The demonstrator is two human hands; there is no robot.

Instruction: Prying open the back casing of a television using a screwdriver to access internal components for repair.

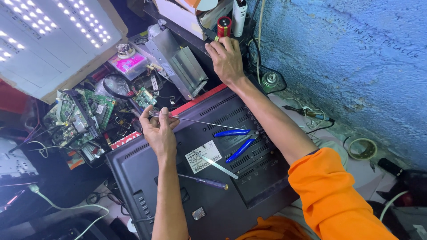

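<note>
Steel shaft gleaming, a long screwdriver (pixel 195 121) lies near the centre of the frame, its clear handle clenched in the fingers (pixel 153 116) of the left hand (pixel 159 131); the long axis runs from that handle at centre left towards the right and slightly down, the tip ending close to blue-handled pliers (pixel 235 141) that rest on the black back cover of a television (pixel 147 173). The tool thus points away from the left hand and across the panel; the left hand alone grips it. The right hand (pixel 227 60) is well apart, stretched to the upper middle of the frame, its fingers laid over the edge of a dark shelf just below a red cylindrical capacitor (pixel 224 26); whether they grasp anything there cannot be told. A second, purple-handled screwdriver (pixel 207 181) lies loose on the cover, lower centre, beside a white label (pixel 202 156); green circuit boards (pixel 86 118) crowd the table at left; a lit white LED panel (pixel 53 31) fills the upper left corner.
</note>
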